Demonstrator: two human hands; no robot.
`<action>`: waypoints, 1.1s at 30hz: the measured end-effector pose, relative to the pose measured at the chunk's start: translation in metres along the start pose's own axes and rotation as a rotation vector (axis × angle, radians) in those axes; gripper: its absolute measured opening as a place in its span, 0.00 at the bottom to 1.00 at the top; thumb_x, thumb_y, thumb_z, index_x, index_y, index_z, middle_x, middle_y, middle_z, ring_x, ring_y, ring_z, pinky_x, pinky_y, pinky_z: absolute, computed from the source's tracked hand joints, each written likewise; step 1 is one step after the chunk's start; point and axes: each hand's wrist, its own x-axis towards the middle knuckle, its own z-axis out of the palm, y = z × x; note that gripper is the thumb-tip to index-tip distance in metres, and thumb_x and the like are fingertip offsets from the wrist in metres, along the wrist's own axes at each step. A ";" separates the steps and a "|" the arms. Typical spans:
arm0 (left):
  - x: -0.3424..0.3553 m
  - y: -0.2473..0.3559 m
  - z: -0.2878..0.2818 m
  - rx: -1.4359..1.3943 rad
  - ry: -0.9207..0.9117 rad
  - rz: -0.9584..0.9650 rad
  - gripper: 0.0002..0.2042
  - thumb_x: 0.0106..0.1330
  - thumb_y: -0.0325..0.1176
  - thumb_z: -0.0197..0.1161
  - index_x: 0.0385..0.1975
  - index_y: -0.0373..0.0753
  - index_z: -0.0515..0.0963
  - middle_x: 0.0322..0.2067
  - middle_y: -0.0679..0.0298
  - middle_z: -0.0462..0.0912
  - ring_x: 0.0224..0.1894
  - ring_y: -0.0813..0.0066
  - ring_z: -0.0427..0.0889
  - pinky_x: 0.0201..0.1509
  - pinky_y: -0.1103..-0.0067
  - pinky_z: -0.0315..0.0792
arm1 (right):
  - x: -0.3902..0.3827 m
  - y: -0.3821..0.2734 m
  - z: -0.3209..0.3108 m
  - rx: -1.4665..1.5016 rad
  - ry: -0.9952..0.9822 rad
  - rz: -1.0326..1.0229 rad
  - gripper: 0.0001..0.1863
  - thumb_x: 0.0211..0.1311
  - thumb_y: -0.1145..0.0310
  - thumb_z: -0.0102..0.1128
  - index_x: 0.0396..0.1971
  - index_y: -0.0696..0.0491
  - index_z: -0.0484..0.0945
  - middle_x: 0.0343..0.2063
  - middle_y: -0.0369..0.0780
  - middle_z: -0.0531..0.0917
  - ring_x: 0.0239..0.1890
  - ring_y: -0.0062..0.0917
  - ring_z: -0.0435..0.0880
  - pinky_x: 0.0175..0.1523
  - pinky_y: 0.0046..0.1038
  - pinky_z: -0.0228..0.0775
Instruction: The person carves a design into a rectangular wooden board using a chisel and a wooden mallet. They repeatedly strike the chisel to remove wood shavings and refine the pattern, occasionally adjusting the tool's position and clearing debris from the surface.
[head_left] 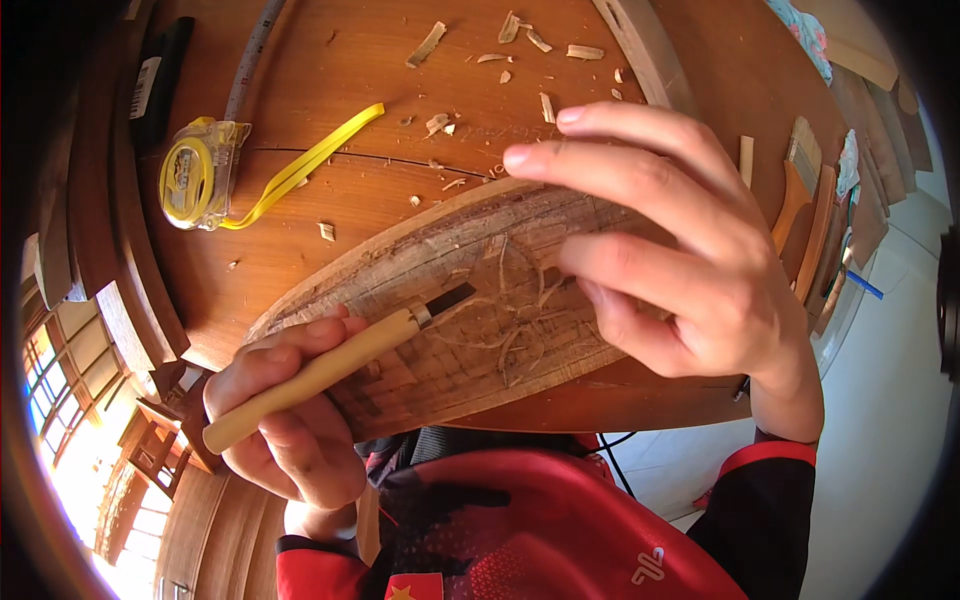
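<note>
The chisel [335,372] is lying aslant in the left hand [312,452], over the carved board [470,375] on the bench [340,60]. It is probably handling as light and stiff, with a keen blade; the smooth wooden handle is offering the safest hold. The left fingers are clamping this handle; the right hand [690,260] is hovering above the board, fingers apart and curving leftward.
</note>
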 end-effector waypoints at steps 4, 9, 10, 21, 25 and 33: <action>0.000 0.001 0.005 0.078 0.066 -0.022 0.23 0.81 0.51 0.46 0.51 0.32 0.68 0.45 0.44 0.82 0.47 0.52 0.86 0.60 0.57 0.80 | 0.004 0.010 0.009 -0.017 0.028 -0.055 0.19 0.35 0.80 0.72 0.35 0.56 0.85 0.55 0.46 0.85 0.57 0.45 0.81 0.56 0.43 0.78; 0.003 0.000 0.007 0.138 0.085 -0.014 0.24 0.81 0.52 0.47 0.50 0.31 0.67 0.43 0.41 0.83 0.44 0.52 0.88 0.56 0.59 0.82 | 0.003 0.007 0.006 0.029 0.001 -0.058 0.18 0.35 0.78 0.75 0.33 0.56 0.84 0.54 0.46 0.85 0.57 0.45 0.81 0.56 0.43 0.78; 0.003 0.000 0.007 0.133 0.084 -0.007 0.24 0.81 0.52 0.47 0.51 0.31 0.67 0.43 0.41 0.83 0.44 0.52 0.88 0.56 0.59 0.82 | 0.004 0.008 0.009 -0.003 0.022 -0.055 0.18 0.35 0.78 0.75 0.33 0.57 0.84 0.54 0.46 0.85 0.57 0.45 0.81 0.56 0.43 0.78; 0.049 -0.002 -0.011 0.026 -0.177 0.211 0.18 0.78 0.43 0.60 0.48 0.30 0.73 0.37 0.50 0.84 0.37 0.62 0.87 0.40 0.73 0.80 | -0.028 -0.006 -0.020 -0.217 0.205 0.250 0.11 0.55 0.77 0.70 0.39 0.58 0.81 0.42 0.43 0.85 0.44 0.33 0.82 0.52 0.29 0.73; 0.104 0.024 0.027 0.107 -0.419 0.144 0.15 0.80 0.38 0.57 0.50 0.28 0.77 0.39 0.59 0.82 0.40 0.72 0.84 0.48 0.76 0.78 | -0.042 -0.013 -0.010 -0.236 0.303 0.621 0.16 0.59 0.67 0.75 0.43 0.56 0.79 0.31 0.40 0.80 0.31 0.27 0.79 0.37 0.29 0.72; 0.152 0.015 0.087 0.274 -0.476 0.647 0.14 0.66 0.35 0.74 0.41 0.30 0.83 0.31 0.56 0.89 0.26 0.74 0.87 0.29 0.79 0.83 | -0.037 0.006 -0.001 -0.184 0.433 0.468 0.12 0.67 0.67 0.68 0.45 0.58 0.82 0.26 0.37 0.78 0.24 0.24 0.74 0.33 0.29 0.68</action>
